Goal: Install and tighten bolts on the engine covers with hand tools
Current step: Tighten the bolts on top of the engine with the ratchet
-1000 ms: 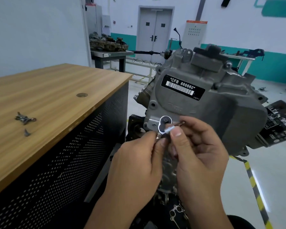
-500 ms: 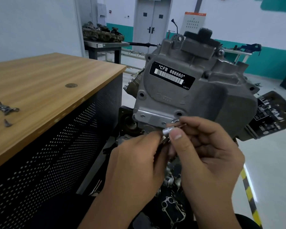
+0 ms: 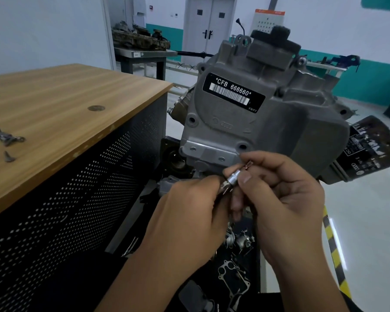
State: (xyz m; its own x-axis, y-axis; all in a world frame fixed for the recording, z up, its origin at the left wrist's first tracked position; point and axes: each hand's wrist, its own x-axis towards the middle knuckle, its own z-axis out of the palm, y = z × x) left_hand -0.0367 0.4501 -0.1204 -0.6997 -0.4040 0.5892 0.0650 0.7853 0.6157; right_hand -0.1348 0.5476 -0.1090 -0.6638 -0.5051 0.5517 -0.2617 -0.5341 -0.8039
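We are fitting a bolt to a small socket tool [image 3: 231,181] ahead of installation: our left hand [image 3: 189,212] pinches the tool's lower end, our right hand [image 3: 286,199] pinches its upper part. It sits between both hands' fingertips, just below the engine cover [image 3: 252,122]. Its long axis slants up-right, tip toward the cover's open bolt hole [image 3: 243,146], which we judge must be met next.

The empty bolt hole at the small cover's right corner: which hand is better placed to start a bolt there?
Right, probably. The right hand sits just below the bolt hole, pinching the bolt and socket bit angled toward it. The left hand is lower, gripping the bit's rear end.
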